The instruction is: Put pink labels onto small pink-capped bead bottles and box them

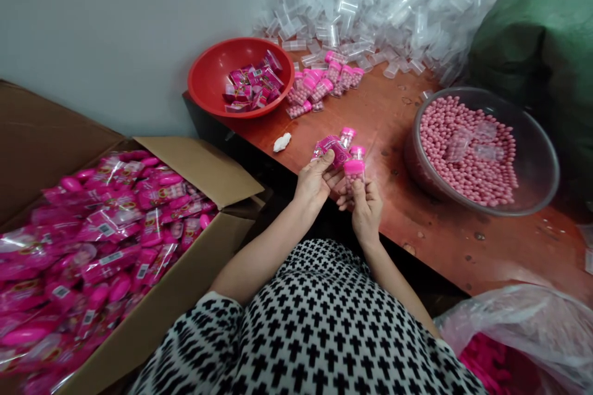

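1. Beyond my fingertips and off to their right sits the clear bowl (pixel 532 154), heaped with small pink candy balls (pixel 467 154). A few empty clear tubes lie on top of the candy. I judge the bowl heavy and the balls prone to rolling.
2. Far to the left of my fingers, the cardboard box (pixel 199 166) holds wrapped pink packs: light, crinkly and soft.
3. Up and left of my fingers is the red bowl (pixel 208 74) with pink sachets in it. Behind it rises a pile of empty clear tubes (pixel 370 0).
4. My left hand (pixel 315 182) pinches a pink sachet (pixel 334 147) between thumb and fingers. The sachet looks like a thin, glossy film, so I judge it slippery and easily creased; a grip by its edge seems best.
5. My right hand (pixel 365 210) is closed around a capped tube (pixel 354 174) filled with candy, held upright just beside the left fingers. It seems light, rigid and smooth; the body is the place to grip, not the pink cap, which may pop off.
6. Just past my fingertips two more capped tubes (pixel 347 136) stand on the table (pixel 417 222).
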The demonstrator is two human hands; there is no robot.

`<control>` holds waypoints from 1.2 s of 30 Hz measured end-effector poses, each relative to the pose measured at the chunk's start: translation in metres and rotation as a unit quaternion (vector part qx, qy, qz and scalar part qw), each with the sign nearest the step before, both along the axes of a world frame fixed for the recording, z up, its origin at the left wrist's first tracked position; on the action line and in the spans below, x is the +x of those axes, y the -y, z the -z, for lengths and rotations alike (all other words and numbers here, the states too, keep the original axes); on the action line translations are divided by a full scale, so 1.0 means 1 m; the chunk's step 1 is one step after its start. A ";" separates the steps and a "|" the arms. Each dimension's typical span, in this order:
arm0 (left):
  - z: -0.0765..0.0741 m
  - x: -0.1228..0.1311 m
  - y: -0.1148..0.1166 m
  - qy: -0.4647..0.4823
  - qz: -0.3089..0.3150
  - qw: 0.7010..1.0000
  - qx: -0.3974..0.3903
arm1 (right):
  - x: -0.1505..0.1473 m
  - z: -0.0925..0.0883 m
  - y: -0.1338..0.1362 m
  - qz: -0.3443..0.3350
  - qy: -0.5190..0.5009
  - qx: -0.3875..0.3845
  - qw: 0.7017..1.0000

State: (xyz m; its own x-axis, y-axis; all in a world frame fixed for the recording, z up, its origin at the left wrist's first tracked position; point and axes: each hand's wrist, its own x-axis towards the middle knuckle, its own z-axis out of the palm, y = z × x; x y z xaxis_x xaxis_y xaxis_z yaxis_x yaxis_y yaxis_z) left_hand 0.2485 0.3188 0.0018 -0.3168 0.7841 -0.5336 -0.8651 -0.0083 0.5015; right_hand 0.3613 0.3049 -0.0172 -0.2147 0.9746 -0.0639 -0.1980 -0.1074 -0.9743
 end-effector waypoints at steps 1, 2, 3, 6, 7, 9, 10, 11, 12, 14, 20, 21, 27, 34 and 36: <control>0.000 0.001 0.000 0.004 0.000 1.000 0.004 | -0.001 0.000 0.000 0.002 -0.001 0.002 1.000; -0.001 0.003 0.000 0.007 0.000 1.000 0.007 | -0.001 -0.001 0.000 0.003 -0.001 0.003 1.000; -0.001 0.004 0.000 0.008 0.003 1.000 0.008 | -0.001 -0.001 0.000 0.003 0.000 0.003 1.000; -0.005 0.006 0.002 0.000 0.019 1.000 0.010 | -0.001 -0.002 -0.001 0.001 0.013 0.007 1.000; -0.006 0.007 0.002 -0.008 0.028 0.999 0.015 | -0.001 -0.002 -0.001 0.001 0.020 0.011 1.000; -0.008 0.008 0.003 -0.033 0.045 0.998 0.028 | -0.002 -0.002 -0.002 -0.003 0.033 0.019 0.999; -0.010 0.009 0.004 -0.047 0.051 0.997 0.036 | -0.002 -0.003 -0.002 -0.005 0.037 0.020 0.999; -0.011 0.009 0.004 -0.060 0.058 0.996 0.045 | -0.002 -0.003 -0.002 -0.007 0.040 0.020 0.999; -0.012 0.009 0.005 -0.070 0.063 0.994 0.054 | -0.002 -0.003 -0.002 -0.008 0.042 0.018 0.999; -0.013 0.010 0.005 -0.087 0.081 0.991 0.065 | -0.002 -0.002 -0.003 -0.014 0.044 0.021 0.999; -0.013 0.006 0.002 -0.146 0.169 0.972 0.072 | 0.001 0.001 -0.004 -0.012 0.069 0.048 0.996; -0.012 0.004 0.001 -0.157 0.176 0.969 0.076 | 0.002 0.001 -0.005 -0.013 0.071 0.049 0.996; -0.010 -0.005 -0.001 -0.228 0.211 0.947 0.075 | 0.004 0.001 -0.009 -0.071 -0.007 -0.005 0.997; -0.010 0.005 0.002 -0.154 0.170 0.972 0.059 | 0.007 0.007 -0.009 -0.002 0.142 0.104 0.984; -0.008 0.008 0.003 -0.142 0.165 0.974 0.068 | 0.008 0.007 -0.010 0.005 0.137 0.099 0.986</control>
State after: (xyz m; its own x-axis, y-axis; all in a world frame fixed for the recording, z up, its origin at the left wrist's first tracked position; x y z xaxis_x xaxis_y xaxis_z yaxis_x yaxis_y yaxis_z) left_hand 0.2562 0.3157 0.0103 -0.1555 0.9258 -0.3446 -0.6593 0.1625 0.7341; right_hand 0.3693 0.3145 -0.0245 -0.2070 0.9755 0.0740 0.0759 0.0914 -0.9929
